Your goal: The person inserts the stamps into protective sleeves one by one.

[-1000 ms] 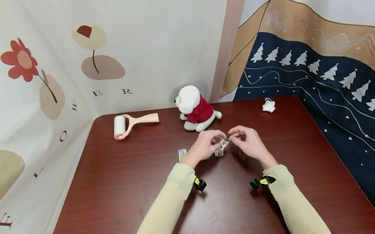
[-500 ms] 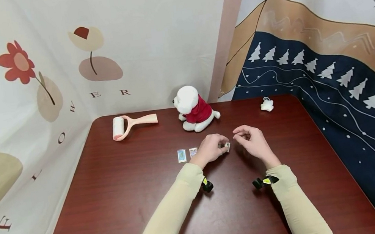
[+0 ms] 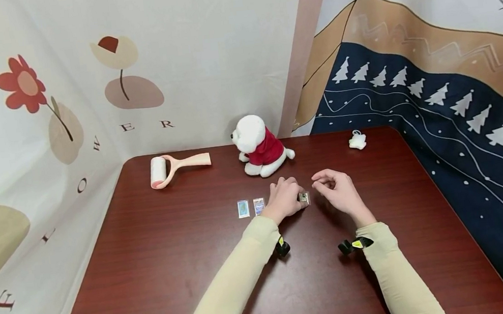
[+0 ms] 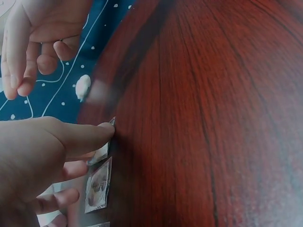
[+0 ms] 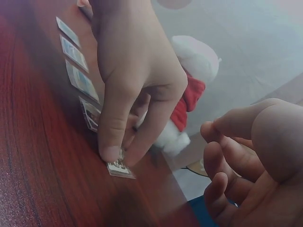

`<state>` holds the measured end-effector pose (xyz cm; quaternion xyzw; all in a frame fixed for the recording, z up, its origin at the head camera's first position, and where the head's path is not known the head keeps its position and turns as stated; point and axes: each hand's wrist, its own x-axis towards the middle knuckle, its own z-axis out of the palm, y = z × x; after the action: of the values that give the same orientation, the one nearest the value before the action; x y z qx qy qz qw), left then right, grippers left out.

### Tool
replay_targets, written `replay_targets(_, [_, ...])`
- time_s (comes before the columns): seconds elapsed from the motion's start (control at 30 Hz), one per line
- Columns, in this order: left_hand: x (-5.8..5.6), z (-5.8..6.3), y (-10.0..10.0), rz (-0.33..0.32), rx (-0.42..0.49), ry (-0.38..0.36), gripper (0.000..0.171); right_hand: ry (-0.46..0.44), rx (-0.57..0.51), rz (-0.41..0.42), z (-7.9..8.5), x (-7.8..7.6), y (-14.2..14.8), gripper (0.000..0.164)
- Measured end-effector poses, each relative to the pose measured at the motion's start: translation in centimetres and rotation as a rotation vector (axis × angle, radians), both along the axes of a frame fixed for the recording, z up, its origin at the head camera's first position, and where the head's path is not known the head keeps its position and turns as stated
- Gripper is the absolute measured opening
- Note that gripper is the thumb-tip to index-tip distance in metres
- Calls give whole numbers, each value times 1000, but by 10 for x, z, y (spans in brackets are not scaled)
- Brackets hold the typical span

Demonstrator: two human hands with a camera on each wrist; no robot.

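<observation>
My left hand (image 3: 285, 198) pinches a small stamp-like card (image 3: 304, 198) in a clear sleeve, right at the tabletop. In the right wrist view, thumb and forefinger are on this card (image 5: 120, 169), at the near end of a row of similar cards. A blue card (image 3: 243, 209) and a blue-and-white card (image 3: 259, 206) lie flat left of the hand, which hides others from the head view. Another sleeved card (image 4: 98, 187) shows beside the fingers in the left wrist view. My right hand (image 3: 339, 191) hovers to the right, fingers loosely bent, holding nothing.
A white plush dog (image 3: 262, 148) in a red top sits behind the left hand. A lint roller (image 3: 174, 169) lies at the back left of the brown table (image 3: 153, 269). At the back right is a small white star-shaped item (image 3: 357, 140).
The left hand has moved right and lowered the card from a tilted hold to the tabletop, uncovering the blue-and-white card. The right hand has drawn slightly away from it.
</observation>
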<state>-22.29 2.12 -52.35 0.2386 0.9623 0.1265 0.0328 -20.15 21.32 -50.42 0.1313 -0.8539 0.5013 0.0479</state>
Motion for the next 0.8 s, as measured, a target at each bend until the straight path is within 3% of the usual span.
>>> replay_targets(0.3, [1,4,2,45,25,-36,33,-2,-12,1,-2,0,2,17])
replay_targets(0.57, [1,3,-3,20,78,-47,40,-2,-15,16,1,0,3,19])
replay_targets(0.67, [0,7,-14,3,132,6,45,22,13,-7,1,0,5,20])
replay_targets(0.8, [-2,16,-42,-34,244,162,44,86,111,-51,2,-2,14,26])
